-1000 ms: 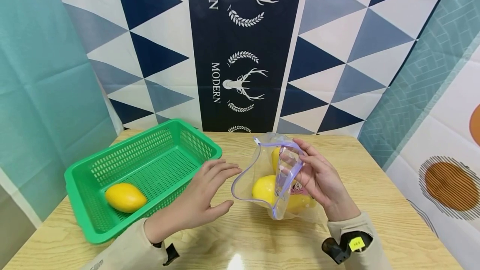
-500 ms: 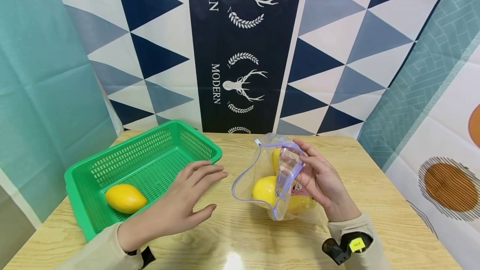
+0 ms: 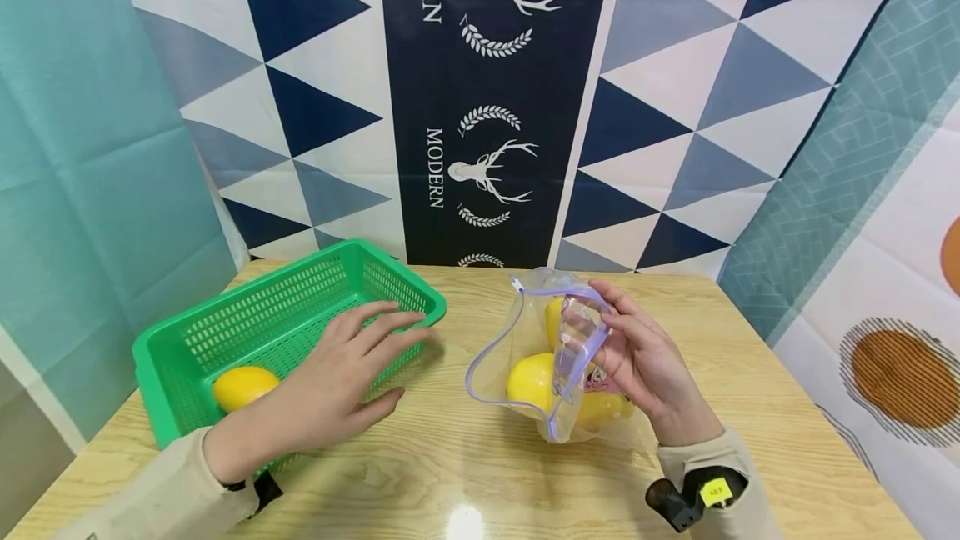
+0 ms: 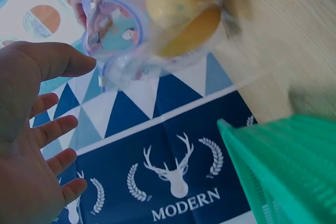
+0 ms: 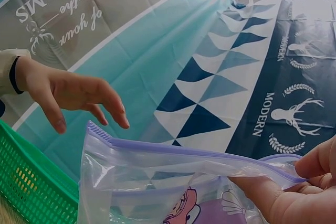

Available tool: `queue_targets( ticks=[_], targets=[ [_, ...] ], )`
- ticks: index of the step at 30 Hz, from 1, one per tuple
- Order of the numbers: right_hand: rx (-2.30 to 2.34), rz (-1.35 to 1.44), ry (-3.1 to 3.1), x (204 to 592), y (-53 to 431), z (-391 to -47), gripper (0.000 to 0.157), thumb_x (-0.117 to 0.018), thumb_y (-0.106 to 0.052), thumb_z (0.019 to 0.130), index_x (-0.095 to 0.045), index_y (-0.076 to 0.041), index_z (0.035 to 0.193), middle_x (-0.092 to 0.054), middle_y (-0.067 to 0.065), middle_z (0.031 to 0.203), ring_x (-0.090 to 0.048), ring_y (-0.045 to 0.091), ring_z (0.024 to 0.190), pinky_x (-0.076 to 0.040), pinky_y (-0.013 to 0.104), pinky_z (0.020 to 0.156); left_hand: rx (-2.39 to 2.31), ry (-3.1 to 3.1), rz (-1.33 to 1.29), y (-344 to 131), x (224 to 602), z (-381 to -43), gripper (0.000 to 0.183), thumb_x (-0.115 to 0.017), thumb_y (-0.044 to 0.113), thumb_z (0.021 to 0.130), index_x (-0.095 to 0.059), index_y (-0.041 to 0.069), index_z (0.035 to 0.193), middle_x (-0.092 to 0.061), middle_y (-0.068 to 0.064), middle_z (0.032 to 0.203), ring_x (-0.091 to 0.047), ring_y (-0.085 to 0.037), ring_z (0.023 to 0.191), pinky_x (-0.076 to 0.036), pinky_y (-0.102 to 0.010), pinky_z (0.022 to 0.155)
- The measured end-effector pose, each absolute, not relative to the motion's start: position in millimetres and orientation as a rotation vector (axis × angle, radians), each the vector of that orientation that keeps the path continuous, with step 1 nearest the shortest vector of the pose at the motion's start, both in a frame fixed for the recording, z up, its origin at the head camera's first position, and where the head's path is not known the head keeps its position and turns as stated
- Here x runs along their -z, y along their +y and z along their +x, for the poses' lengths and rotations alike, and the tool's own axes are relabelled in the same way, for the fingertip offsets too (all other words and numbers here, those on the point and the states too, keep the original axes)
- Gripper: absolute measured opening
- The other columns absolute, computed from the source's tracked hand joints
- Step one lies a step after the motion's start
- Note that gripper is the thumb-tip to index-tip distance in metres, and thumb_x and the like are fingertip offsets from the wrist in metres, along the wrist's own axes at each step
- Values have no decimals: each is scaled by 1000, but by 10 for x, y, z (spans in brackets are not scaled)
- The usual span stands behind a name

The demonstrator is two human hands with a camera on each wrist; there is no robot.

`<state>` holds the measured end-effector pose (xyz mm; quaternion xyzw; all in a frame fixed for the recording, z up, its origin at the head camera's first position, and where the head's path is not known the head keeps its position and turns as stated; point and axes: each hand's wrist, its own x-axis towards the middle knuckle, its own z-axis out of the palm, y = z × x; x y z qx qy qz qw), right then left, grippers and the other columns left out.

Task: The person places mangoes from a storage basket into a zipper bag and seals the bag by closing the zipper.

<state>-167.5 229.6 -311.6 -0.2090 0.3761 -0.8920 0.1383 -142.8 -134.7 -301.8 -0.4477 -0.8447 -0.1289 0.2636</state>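
Observation:
My right hand (image 3: pixel 645 357) pinches the purple-edged mouth of a clear zip bag (image 3: pixel 498 357), which gapes toward the left on the table. Inside the bag lie a round yellow lemon (image 3: pixel 531 380) and more yellow fruit behind and under it, partly covered by film and fingers. My left hand (image 3: pixel 322 382) holds nothing. Its fingers are spread and it overlaps the front right rim of a green plastic basket (image 3: pixel 285 282). One orange-yellow mango-like fruit (image 3: pixel 243 387) lies in the basket's near left end, partly hidden behind the left wrist. A pink cartoon print (image 5: pixel 184 208) shows on the bag.
The wooden table (image 3: pixel 420 473) runs back to a patterned cloth wall (image 3: pixel 480 107). Teal cloth (image 3: pixel 105 148) hangs at the left, close to the basket. More printed cloth (image 3: pixel 900 290) stands along the right side.
My left hand has moved left, away from the bag mouth and over the basket's near side. My right hand and the bag have stayed in place.

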Motion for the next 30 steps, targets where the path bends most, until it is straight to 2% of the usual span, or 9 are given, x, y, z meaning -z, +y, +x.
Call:
queue_targets(
  ticks=[10,14,30],
  targets=[
    [2576,-624,1079,3122,2294,-1684,34,-28,0,108,-43,-8,137,-48,9,137,-60,26,120,-50,44,98,208,-2284,-1207,-1474,2989,-1527,72,-83,15,75,-51,11,140,-49,-10,142,-38,-38,133,-36,-60,98],
    [2577,-623,1076,3120,2297,-1684,34,-28,0,108,-41,-8,139,-49,8,138,-60,26,120,-50,44,98,155,-2295,-1201,-1568,2962,-1568,75,-84,16,74,-50,12,141,-49,-11,143,-36,-38,133,-32,-60,100],
    [2583,-591,1101,3106,2293,-1670,35,-28,0,108,-45,-9,137,-50,7,137,-60,26,119,-51,44,96,1,-2362,-1091,-2039,2937,-1858,82,-86,13,72,-46,9,144,-49,-15,142,-37,-42,130,-33,-65,97]
  ],
)
